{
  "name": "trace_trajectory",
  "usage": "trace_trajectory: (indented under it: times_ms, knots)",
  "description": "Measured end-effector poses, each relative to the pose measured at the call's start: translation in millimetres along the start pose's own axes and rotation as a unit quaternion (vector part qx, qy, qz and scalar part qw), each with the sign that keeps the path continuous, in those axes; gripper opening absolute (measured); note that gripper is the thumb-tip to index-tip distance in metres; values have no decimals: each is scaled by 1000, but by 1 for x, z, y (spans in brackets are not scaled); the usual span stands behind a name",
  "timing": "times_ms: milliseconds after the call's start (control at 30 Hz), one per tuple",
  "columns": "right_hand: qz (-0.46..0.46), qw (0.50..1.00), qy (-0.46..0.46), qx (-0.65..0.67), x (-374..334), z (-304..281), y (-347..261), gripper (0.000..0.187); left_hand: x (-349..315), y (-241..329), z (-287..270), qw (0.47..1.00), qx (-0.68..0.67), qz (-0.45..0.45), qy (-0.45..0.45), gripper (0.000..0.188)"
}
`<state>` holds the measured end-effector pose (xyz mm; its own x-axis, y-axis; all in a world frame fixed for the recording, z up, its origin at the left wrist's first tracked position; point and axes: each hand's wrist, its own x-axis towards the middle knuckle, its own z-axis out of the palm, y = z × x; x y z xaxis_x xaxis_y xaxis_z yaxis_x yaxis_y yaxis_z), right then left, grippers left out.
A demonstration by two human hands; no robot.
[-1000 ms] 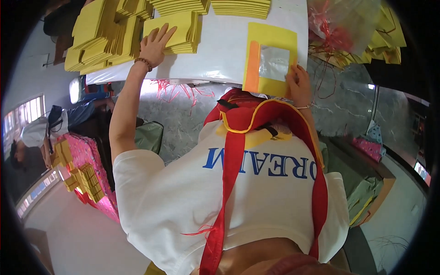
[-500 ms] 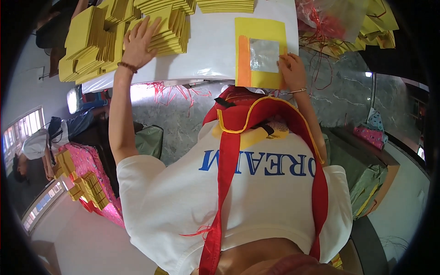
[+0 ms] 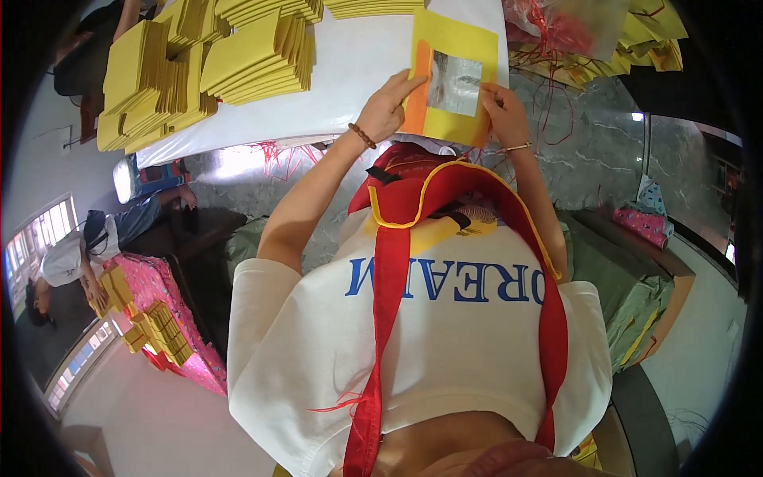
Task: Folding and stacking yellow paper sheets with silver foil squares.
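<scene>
At the counter's [image 3: 350, 75] near edge, by its right corner, is the yellow sheet [image 3: 451, 125]. The right hand [image 3: 509, 115], fingers curled, grips its right edge. The left hand [image 3: 385, 107] has left the yellow stacks [image 3: 258, 60] for the orange strip [image 3: 416, 113], half curled; whether it pinches, I cannot tell. Both hands now attend to one sheet; the stacks stand untouched toward the counter's left edge.

A bright barred window [image 3: 36, 238] glows left of marbled floor [image 3: 602, 163].
</scene>
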<state>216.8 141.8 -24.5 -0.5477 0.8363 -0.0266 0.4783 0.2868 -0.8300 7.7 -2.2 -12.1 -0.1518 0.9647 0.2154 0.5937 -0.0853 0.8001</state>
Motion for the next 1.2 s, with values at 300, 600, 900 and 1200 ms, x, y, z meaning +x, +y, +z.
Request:
trace_trajectory:
  times_ms: [300,600,900,1200]
  knots:
    - [225,906,-80,350,14,-16,10,29,13,10,-17,977,187,106,-7,55]
    - [230,903,-81,354,12,-11,11,25,0,-12,-14,973,185,126,-62,48]
    - [-237,959,-152,-41,-7,-23,11,38,7,-4,-16,986,155,60,-27,22]
    - [-43,985,-98,133,-6,-6,-3,36,28,-12,-10,982,-42,-182,-1,34]
